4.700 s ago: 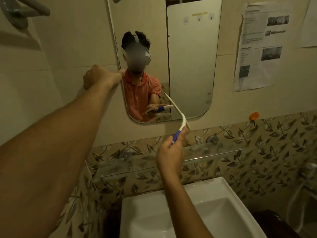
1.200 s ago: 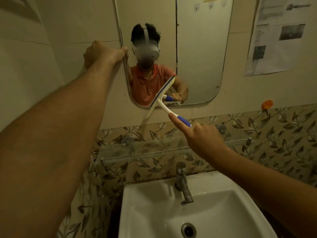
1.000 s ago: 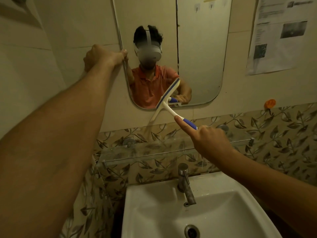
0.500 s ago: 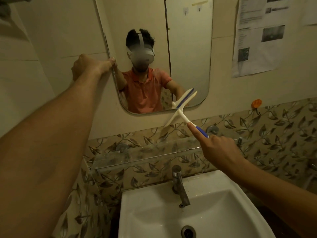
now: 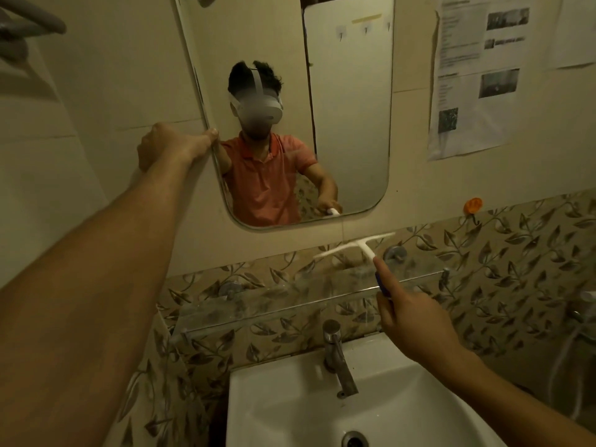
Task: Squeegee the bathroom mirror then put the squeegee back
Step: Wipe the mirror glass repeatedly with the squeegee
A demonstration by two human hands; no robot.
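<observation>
Squeegee (image 5: 356,246), white with blue handle, gripped at the handle by right hand (image 5: 411,321); blade held nearly level before the wall, just below mirror (image 5: 350,124) and above glass shelf (image 5: 283,306); mirror's left edge clasped by left hand (image 5: 171,145); tap (image 5: 338,359) and basin (image 5: 283,401) set beneath

A bathroom is shown. A mirror (image 5: 351,140) is hung above a sink (image 5: 274,401) and tap (image 5: 338,362). Tiles (image 5: 516,269) are laid behind them.
</observation>
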